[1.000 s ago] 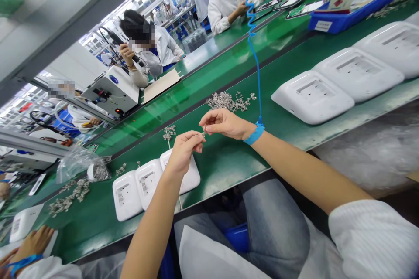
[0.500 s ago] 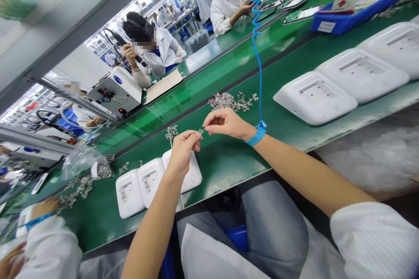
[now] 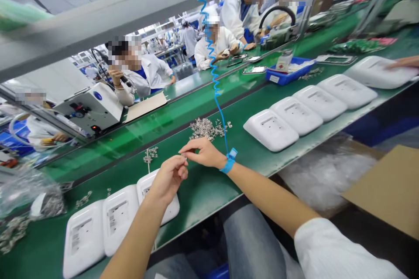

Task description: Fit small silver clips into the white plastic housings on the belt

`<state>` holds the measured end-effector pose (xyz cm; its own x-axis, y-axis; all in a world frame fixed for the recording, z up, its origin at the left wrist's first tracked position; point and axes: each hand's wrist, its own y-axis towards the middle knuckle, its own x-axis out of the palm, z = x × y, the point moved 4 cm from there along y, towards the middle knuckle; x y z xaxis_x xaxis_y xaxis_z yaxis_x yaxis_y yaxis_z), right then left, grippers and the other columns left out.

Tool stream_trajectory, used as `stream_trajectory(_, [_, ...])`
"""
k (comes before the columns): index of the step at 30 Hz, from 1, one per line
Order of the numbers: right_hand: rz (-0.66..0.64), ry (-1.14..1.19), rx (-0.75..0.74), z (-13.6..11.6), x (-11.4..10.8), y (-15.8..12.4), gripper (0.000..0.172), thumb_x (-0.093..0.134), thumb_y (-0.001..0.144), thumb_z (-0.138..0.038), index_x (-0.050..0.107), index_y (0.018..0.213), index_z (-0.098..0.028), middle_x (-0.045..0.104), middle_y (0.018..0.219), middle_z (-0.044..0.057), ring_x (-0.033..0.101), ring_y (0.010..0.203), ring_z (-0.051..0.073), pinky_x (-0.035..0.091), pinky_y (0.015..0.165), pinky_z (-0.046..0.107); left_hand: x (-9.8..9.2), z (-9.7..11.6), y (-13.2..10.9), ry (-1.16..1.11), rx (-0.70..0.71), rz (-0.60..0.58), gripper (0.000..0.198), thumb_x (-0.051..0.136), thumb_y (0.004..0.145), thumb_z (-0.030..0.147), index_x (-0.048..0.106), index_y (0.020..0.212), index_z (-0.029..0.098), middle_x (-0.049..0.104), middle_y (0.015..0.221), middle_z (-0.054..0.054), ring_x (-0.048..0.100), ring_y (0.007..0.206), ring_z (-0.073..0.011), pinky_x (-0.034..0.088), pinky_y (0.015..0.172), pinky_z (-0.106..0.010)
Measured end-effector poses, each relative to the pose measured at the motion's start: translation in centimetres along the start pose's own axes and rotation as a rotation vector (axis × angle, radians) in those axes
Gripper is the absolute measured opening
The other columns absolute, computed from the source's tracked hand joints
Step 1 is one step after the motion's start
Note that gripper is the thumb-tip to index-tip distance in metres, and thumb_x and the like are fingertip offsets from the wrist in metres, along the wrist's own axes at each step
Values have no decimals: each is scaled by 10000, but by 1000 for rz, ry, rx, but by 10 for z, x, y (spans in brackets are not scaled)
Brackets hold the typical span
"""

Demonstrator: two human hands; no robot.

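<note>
My left hand [image 3: 170,176] is closed in a pinch above the white plastic housings, with a tiny shiny part [image 3: 186,158] just showing at its fingertips. My right hand [image 3: 205,152] meets it there, thumb and forefinger pinched together; what they hold, if anything, is too small to make out. A blue wrist strap [image 3: 228,162] with a coiled cord circles my right wrist. Behind that hand lies a pile of small clear, shiny parts [image 3: 206,128]. Under and beside my left forearm, three white housings stand in a row, among them one white housing [image 3: 85,235] at the left end.
Several more housings line the bench at right, including a near white housing [image 3: 271,133]. Another person's hand [image 3: 406,62] touches the farthest one. A blue tray [image 3: 290,74] holds a bottle. At left lies a plastic bag [image 3: 29,192] of parts. A cardboard box [image 3: 389,192] stands below the bench.
My view has turned right, bringing more housings and another person's hand into sight. Both hands stay together at the fingertips; the small part between them shows less now.
</note>
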<state>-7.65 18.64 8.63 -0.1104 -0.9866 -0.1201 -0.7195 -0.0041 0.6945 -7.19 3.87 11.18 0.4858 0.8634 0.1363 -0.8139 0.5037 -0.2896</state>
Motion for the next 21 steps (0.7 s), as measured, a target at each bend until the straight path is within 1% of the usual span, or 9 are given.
stream_trajectory(3, [-65,242,175,8,2,-2,174,709,847,-301,782,940,-174,744,830,56,673,687,169,548,637,288,-3,-2,1,-39,-26,27,258,777,666,353,599,636,168,381,494,67,363,493,-70,350,529,-224])
stream_trajectory(6, [-144,439,267,10,4,-3,235,748,830,-320,768,994,-154,740,840,50,689,718,168,576,702,303,-7,-3,2,15,-16,67,256,769,643,364,606,646,167,390,508,67,357,495,-68,337,518,-220])
stream_trajectory(9, [-153,461,305,12,3,-3,277,803,800,-358,757,977,-150,734,844,48,687,747,165,571,736,300,-10,-2,1,146,11,102,223,727,622,356,611,634,166,402,495,60,374,493,-74,313,511,-219])
stream_trajectory(12, [-141,422,306,14,3,-1,341,821,775,-351,731,1044,-162,722,832,30,671,724,158,559,704,288,-12,-2,0,272,40,149,196,677,605,340,587,586,167,403,468,52,397,490,-82,289,507,-216])
stream_trajectory(14, [-150,309,248,13,3,0,266,782,809,-304,720,1033,-173,718,834,27,665,735,161,548,706,288,-14,-3,0,294,43,183,185,657,594,333,575,576,169,400,462,54,402,483,-81,276,499,-212])
stream_trajectory(16, [-156,67,111,10,3,0,81,711,874,-244,710,924,-180,712,838,37,656,777,170,531,746,297,-15,-4,1,254,24,224,179,650,584,332,566,584,174,374,457,65,391,471,-79,262,482,-210])
stream_trajectory(17, [-158,-81,25,8,3,-1,61,664,913,-219,697,877,-183,708,845,46,648,799,176,519,761,301,-16,-5,1,217,5,248,181,651,581,334,558,588,178,355,455,73,380,464,-77,256,472,-211])
stream_trajectory(19, [-183,-360,-137,4,7,-5,162,556,974,-174,682,874,-193,699,876,64,631,818,185,497,759,307,-18,-5,2,141,-32,291,191,657,582,339,543,598,187,320,455,87,362,452,-77,248,451,-211])
stream_trajectory(21, [-220,-531,-233,4,12,-9,239,468,1007,-146,682,916,-203,691,917,78,625,825,189,485,737,304,-18,-5,3,106,-53,315,193,661,587,335,535,608,191,305,456,93,358,448,-76,244,439,-208])
